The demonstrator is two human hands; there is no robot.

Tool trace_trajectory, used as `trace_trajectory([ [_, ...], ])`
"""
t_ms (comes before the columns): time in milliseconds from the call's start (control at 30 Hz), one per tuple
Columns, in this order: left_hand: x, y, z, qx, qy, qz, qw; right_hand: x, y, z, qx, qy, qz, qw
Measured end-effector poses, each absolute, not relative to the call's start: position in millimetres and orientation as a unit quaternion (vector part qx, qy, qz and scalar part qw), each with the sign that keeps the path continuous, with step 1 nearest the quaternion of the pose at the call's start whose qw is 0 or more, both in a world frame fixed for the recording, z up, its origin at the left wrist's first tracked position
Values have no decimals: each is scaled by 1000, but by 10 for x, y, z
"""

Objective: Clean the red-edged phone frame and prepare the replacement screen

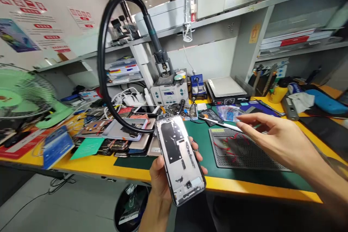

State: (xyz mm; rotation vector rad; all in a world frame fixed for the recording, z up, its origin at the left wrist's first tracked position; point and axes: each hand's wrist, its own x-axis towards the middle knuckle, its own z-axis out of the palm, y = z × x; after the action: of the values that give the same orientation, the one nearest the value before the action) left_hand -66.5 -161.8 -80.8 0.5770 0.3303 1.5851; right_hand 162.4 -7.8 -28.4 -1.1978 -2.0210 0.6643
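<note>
A smartphone's bare mid-frame (183, 159), silvery with black patches, is tilted up over the bench's front edge. My left hand (160, 177) is closed around its lower half, thumb on the left edge and fingertips on the right. Out to the right, my right hand (274, 132) has its thumb and index finger close together at a slim white pen-like tool (224, 124). The tool's dark tip points left, and part of its shaft is hidden by the hand. Beneath that hand lies a grey perforated pad (221, 159) with red strands on it.
A hot-air station (170, 94) stands behind, its thick black hose (102, 54) arching down on the left. Phone parts and cases (122, 130) are piled on the left, beyond them a green fan (16, 94). A yellow bottle (278, 90) stands at right.
</note>
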Motion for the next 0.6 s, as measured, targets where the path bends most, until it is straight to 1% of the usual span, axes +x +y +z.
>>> trace_trajectory([
  [67,-671,-1643,-793,255,164,708,638,1695,-102,-247,-481,-765,236,358],
  [133,-682,-1678,-777,254,196,719,616,1803,-99,-218,-498,-769,225,333],
  [333,-711,-1798,-767,223,244,736,591,1944,16,-286,-460,-844,228,155],
  [467,-709,-1871,-797,223,246,738,587,1715,106,-389,-422,-881,197,87],
  [600,-711,-1993,-763,196,290,751,560,1547,118,-402,-413,-885,215,34],
])
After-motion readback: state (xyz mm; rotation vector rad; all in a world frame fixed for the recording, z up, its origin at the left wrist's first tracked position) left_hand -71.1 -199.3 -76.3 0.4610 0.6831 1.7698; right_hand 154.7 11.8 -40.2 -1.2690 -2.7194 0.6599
